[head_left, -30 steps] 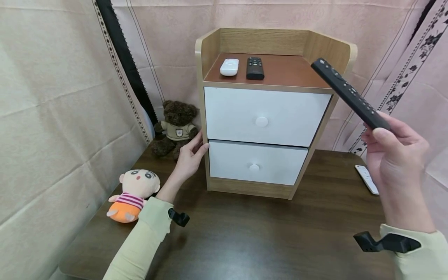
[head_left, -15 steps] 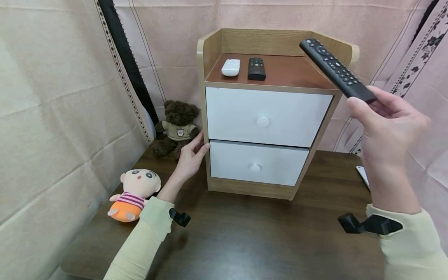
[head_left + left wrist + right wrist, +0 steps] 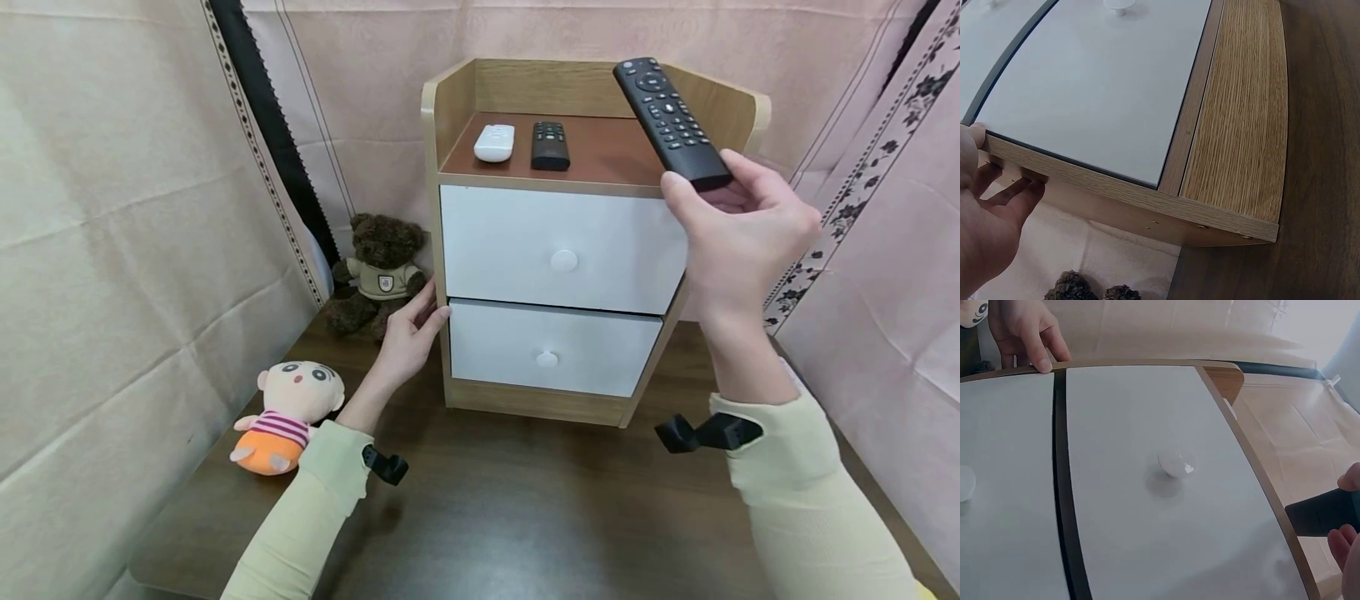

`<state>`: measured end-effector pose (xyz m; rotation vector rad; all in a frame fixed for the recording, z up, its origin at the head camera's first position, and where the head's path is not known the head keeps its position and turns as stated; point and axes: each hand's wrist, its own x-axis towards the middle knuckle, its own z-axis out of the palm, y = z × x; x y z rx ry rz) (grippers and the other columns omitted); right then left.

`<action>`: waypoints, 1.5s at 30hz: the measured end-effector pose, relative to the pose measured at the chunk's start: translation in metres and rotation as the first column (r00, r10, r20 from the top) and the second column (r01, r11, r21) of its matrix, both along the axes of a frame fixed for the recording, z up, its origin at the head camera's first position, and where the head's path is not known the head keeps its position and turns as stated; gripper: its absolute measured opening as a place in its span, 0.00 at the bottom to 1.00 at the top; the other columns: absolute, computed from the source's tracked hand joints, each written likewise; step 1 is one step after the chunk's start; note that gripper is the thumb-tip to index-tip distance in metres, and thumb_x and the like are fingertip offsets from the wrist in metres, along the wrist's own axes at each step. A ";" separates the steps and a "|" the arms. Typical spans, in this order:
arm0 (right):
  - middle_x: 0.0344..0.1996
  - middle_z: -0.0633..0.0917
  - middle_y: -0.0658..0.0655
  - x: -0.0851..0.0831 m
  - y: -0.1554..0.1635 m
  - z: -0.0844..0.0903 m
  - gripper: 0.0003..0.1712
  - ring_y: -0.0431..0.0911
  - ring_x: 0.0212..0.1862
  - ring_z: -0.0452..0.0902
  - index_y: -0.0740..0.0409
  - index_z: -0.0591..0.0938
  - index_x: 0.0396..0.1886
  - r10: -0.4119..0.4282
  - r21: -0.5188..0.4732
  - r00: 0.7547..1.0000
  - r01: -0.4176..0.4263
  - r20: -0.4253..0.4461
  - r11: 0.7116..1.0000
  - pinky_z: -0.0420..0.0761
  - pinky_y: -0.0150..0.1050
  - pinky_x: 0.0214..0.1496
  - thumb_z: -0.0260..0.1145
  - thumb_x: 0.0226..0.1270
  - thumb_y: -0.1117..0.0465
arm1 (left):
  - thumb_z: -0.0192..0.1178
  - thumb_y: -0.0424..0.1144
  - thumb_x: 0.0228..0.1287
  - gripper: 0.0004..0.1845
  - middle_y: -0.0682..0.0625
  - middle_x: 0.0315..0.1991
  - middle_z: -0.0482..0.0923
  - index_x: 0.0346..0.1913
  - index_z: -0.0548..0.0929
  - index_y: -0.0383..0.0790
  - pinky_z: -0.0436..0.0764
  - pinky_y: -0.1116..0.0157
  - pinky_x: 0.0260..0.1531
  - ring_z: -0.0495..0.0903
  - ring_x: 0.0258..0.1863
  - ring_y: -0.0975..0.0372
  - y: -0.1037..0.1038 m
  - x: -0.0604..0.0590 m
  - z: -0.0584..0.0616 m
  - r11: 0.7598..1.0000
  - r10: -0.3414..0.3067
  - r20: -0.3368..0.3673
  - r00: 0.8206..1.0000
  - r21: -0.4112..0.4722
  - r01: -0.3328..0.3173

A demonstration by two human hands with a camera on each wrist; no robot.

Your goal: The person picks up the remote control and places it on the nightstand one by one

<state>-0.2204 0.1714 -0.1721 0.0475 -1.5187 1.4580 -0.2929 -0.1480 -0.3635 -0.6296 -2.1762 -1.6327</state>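
A long black remote point(image 3: 670, 119) is gripped at its near end by my right hand point(image 3: 718, 197), buttons facing up, tilted over the right part of the cabinet's top; its end point(image 3: 1324, 512) also shows in the right wrist view. The wooden cabinet point(image 3: 453, 100) has two shut white drawers, an upper one point(image 3: 562, 248) and a lower one point(image 3: 551, 346). On its reddish top lie a small white remote point(image 3: 494, 142) and a short black remote point(image 3: 550, 146). My left hand point(image 3: 418, 323) rests on the cabinet's left side point(image 3: 1241, 125), thumb on the front edge, fingers fairly straight.
A brown teddy bear point(image 3: 378, 265) sits against the curtain left of the cabinet. A cartoon doll point(image 3: 287, 415) lies near the dark wooden table's point(image 3: 525, 517) left edge. Curtains close in the left, back and right sides.
My right hand has carried the long black remote up and to the left, from beside the cabinet to over its top right corner. The left hand has stayed put.
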 end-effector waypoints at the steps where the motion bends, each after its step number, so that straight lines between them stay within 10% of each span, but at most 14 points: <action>1: 0.41 0.89 0.56 -0.002 -0.004 0.000 0.24 0.43 0.34 0.84 0.58 0.90 0.50 -0.014 0.018 1.000 0.014 0.004 1.000 0.84 0.28 0.43 0.82 0.49 0.64 | 0.56 0.40 0.80 0.31 0.44 0.76 0.64 0.80 0.61 0.42 0.74 0.54 0.65 0.69 0.71 0.50 0.000 0.000 0.000 1.000 -0.001 0.000 1.000 0.000 0.001; 8: 0.39 0.89 0.55 -0.023 -0.021 0.003 0.26 0.38 0.33 0.82 0.58 0.88 0.54 -0.085 0.193 0.996 0.088 -0.022 0.977 0.80 0.26 0.43 0.81 0.54 0.57 | 0.56 0.39 0.80 0.32 0.43 0.76 0.64 0.80 0.60 0.41 0.75 0.54 0.65 0.70 0.70 0.48 0.001 0.000 0.000 1.000 0.013 -0.007 1.000 -0.005 -0.013; 16: 0.42 0.89 0.56 -0.043 -0.034 0.001 0.27 0.43 0.44 0.81 0.59 0.88 0.56 -0.244 0.400 0.969 0.242 -0.046 0.884 0.70 0.32 0.56 0.77 0.60 0.49 | 0.56 0.38 0.80 0.32 0.45 0.76 0.63 0.80 0.59 0.41 0.75 0.56 0.65 0.69 0.71 0.51 0.002 0.001 -0.001 1.000 0.011 -0.001 1.000 0.002 -0.011; 25: 0.42 0.89 0.58 -0.051 -0.043 0.000 0.27 0.47 0.52 0.79 0.63 0.87 0.55 -0.245 0.472 0.969 0.196 0.044 0.859 0.64 0.37 0.60 0.76 0.62 0.49 | 0.55 0.32 0.80 0.31 0.43 0.76 0.61 0.79 0.59 0.38 0.73 0.55 0.66 0.67 0.72 0.49 0.001 0.002 0.003 0.999 -0.012 0.024 1.000 0.038 0.011; 32: 0.38 0.90 0.59 -0.053 -0.043 0.008 0.26 0.51 0.46 0.82 0.64 0.89 0.48 -0.281 0.507 0.957 0.210 0.067 0.836 0.70 0.40 0.59 0.77 0.58 0.48 | 0.54 0.30 0.80 0.30 0.38 0.76 0.60 0.78 0.59 0.31 0.74 0.54 0.65 0.68 0.71 0.46 0.009 0.026 0.027 1.000 -0.018 0.044 0.999 0.018 0.017; 45: 0.41 0.89 0.57 -0.053 -0.044 0.015 0.30 0.52 0.48 0.81 0.62 0.90 0.44 -0.296 0.549 0.940 0.159 0.171 0.821 0.70 0.39 0.60 0.80 0.53 0.42 | 0.54 0.32 0.80 0.30 0.39 0.76 0.60 0.79 0.59 0.33 0.74 0.55 0.66 0.68 0.71 0.46 0.007 0.027 0.026 1.000 -0.015 0.046 0.999 0.027 0.014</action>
